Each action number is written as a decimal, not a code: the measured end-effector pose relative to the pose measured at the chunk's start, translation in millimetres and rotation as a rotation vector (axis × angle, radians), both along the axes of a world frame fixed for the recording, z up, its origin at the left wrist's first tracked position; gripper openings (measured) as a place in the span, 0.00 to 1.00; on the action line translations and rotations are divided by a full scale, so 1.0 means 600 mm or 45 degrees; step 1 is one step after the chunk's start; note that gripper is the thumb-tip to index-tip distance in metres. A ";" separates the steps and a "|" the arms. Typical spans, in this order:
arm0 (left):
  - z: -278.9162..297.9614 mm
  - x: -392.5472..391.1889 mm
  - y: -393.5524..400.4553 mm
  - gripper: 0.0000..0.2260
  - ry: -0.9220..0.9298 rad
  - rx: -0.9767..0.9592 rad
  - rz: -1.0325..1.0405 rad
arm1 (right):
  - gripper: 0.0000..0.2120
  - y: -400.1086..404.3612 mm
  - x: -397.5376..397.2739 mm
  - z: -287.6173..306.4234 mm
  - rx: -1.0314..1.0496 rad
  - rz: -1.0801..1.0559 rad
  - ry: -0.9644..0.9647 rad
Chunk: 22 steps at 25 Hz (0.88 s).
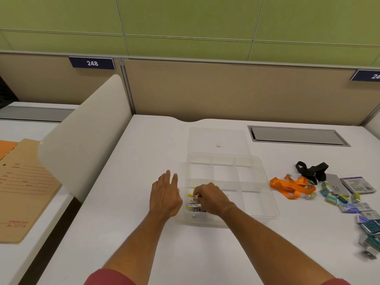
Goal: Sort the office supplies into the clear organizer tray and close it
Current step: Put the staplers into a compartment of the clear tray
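The clear organizer tray (265,182) sits on the white desk, divided into several compartments. Its near-left compartment holds small yellow and white items (193,203). My right hand (209,199) reaches down into that compartment, fingers curled among the items; whether it grips one I cannot tell. My left hand (165,195) hovers flat with fingers apart just left of the tray, holding nothing. The clear lid (218,138) lies flat behind the tray. An orange lanyard (292,187), a black lanyard (311,169) and several small staple boxes (349,206) lie to the right.
A grey cable hatch (298,136) is set in the desk at the back right. A white curved divider (86,136) stands on the left, with a tan spring file (22,188) on the neighbouring desk. Beige partition panels close the back.
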<state>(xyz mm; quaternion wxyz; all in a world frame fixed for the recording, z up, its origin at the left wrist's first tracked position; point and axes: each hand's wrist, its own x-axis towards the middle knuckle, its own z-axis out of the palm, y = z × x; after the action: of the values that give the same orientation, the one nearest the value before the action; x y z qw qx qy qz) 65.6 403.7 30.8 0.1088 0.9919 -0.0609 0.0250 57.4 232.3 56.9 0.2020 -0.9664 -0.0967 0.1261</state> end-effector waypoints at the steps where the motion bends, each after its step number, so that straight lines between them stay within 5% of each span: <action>1: 0.001 -0.001 0.000 0.24 -0.005 -0.006 -0.007 | 0.09 0.001 -0.002 -0.004 0.016 -0.010 0.009; 8: 0.013 -0.005 -0.010 0.28 -0.004 -0.053 -0.082 | 0.13 -0.017 0.001 0.013 0.071 -0.176 -0.185; 16: 0.034 -0.007 -0.088 0.35 0.040 -0.034 -0.279 | 0.35 -0.111 -0.051 0.008 -0.219 -0.281 -0.227; 22: 0.037 -0.018 -0.179 0.36 -0.025 -0.011 -0.409 | 0.41 -0.201 -0.090 0.005 -0.286 -0.396 -0.251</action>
<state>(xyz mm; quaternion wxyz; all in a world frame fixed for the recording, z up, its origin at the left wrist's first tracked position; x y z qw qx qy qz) 55.1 296.0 52.7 0.1149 0.9686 -0.2197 0.0173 3.5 111.6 59.7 0.0998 -0.9938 0.0490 0.0081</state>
